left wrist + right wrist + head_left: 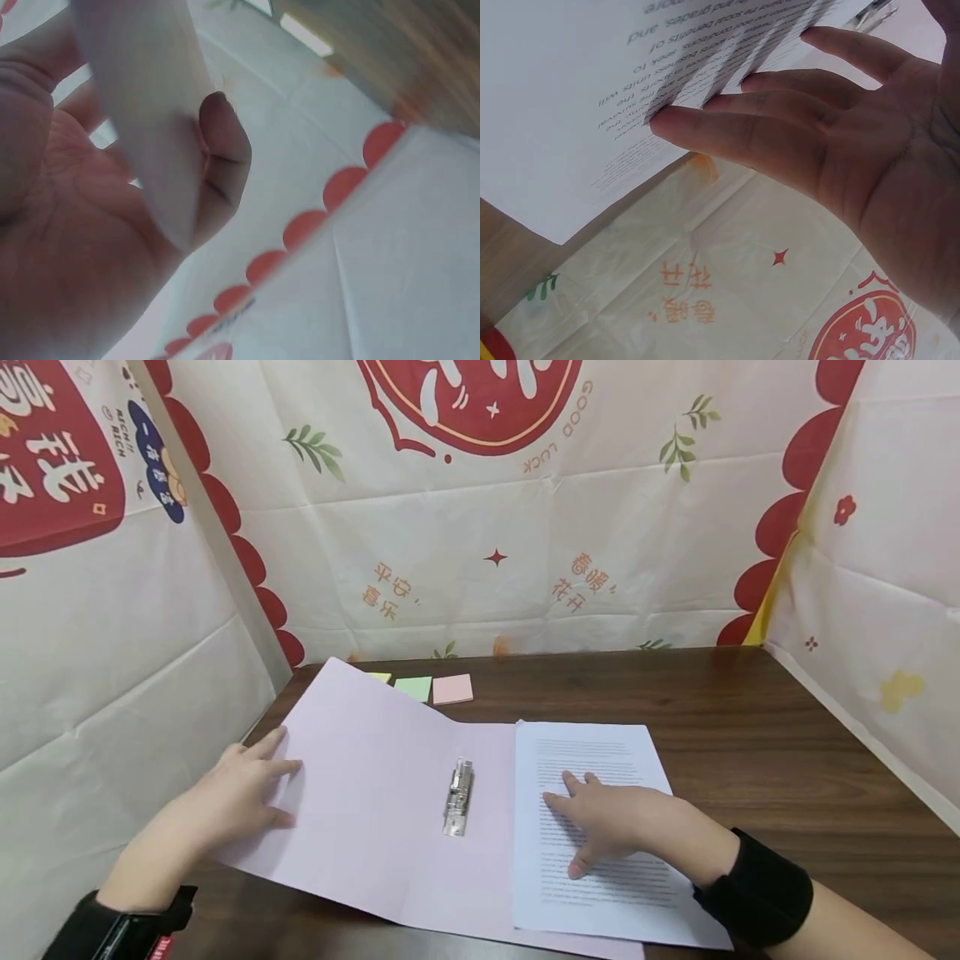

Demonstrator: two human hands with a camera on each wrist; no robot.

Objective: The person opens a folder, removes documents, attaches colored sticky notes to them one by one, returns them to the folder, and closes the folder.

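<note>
A pale lilac file folder lies spread on the table, its left cover tilted up off the tabletop. My left hand grips that cover at its outer edge; in the left wrist view the cover passes between the digits of the hand. A metal clip is fixed inside the folder near the fold. Printed sheets lie over the folder's right side. On them rests my right hand, fingers spread and fingertips touching the text, as the right wrist view shows with the hand against the paper.
Behind the folder sit a green sticky-note pad, a pink one and a yellow one partly hidden by the cover. Dark wooden tabletop extends to the right. Printed cloth walls enclose the back and both sides.
</note>
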